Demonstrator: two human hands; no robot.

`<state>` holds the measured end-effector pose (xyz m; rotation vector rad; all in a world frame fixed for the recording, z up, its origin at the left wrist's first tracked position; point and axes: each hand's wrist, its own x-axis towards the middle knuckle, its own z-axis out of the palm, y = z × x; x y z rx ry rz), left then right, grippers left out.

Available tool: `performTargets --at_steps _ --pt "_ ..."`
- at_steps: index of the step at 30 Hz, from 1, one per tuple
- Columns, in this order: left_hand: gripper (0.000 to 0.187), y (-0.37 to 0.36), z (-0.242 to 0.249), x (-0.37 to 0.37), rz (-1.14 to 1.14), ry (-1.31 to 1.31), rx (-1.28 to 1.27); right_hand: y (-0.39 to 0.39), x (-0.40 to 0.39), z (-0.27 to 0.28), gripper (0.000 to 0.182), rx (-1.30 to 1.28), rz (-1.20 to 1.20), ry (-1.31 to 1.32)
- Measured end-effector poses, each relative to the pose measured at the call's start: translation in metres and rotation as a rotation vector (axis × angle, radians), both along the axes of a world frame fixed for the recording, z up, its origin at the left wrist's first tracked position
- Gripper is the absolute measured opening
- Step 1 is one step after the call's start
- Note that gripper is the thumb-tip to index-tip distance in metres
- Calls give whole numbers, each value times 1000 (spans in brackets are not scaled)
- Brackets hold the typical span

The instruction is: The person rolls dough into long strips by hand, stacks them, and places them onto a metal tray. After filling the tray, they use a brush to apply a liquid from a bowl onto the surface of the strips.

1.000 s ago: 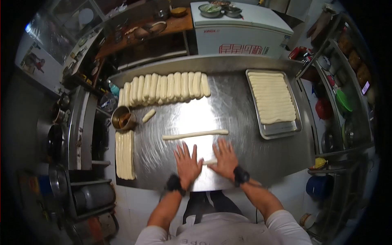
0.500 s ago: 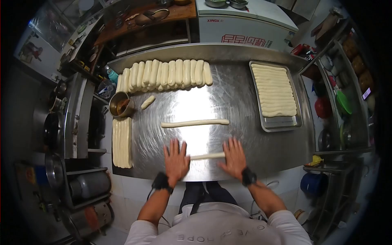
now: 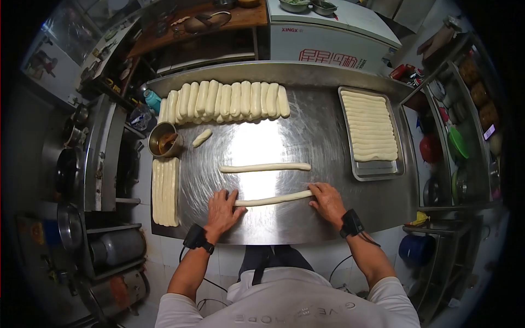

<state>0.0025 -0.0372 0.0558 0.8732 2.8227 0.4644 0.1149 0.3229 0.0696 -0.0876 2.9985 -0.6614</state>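
Observation:
Near the front of the steel table, a pale dough rope (image 3: 273, 200) stretches between my two hands, bowed slightly. My left hand (image 3: 222, 211) pinches its left end, fingers curled. At the other end, my right hand (image 3: 328, 204) grips the dough with thumb and fingers. A second dough rope (image 3: 265, 168) lies straight on the steel just beyond, parallel and apart from the first. A small stub of dough (image 3: 202, 138) rests farther back on the left.
Stacked dough pieces (image 3: 224, 101) line the back left. A metal pot (image 3: 165, 140) with brownish liquid stands before them, and more dough strips (image 3: 165, 191) lie at the left edge. On the right, a metal tray (image 3: 374, 171) holds dough strips. The steel table (image 3: 328, 136) has a raised back edge.
My hands have gone from flat and spread over the dough rope to curled on its ends. They are wider apart, and the rope shows longer and slightly farther from me.

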Motion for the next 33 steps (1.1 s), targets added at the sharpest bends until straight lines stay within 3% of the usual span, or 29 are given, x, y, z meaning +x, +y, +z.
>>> performTargets --at_steps 2,4,6,10,14,18,20,23,27,30,33 --pt "42 -10 -15 -3 -54 2 66 2 -4 -10 41 -18 -20 61" --pt "32 -11 -19 -12 -105 9 135 5 -14 -26 37 -41 -43 99" --pt "19 -8 -20 -26 4 28 291 7 -27 -31 32 -65 -61 129" --pt "19 0 -22 -63 129 15 349 -2 -60 -32 33 -86 -174 231" --pt "31 2 -39 -78 221 -51 505 -8 -64 -42 38 -167 -367 310" --pt "56 3 -29 -80 350 -227 583 -9 -69 -26 41 -109 -358 256" --pt "56 -1 -33 -86 302 -220 572 -17 -88 -10 37 -84 -394 316" --pt "40 -4 -30 -90 246 -273 516 -24 -166 -3 33 -221 -421 314" --pt "42 -14 -41 -81 256 -212 621 -40 -311 0 31 -332 -470 406" --pt "44 -21 -17 -66 300 -252 625 -37 -392 -15 39 -257 -467 362" --pt "44 -33 -9 -51 309 -353 622 -44 -424 -19 43 -132 -517 192"
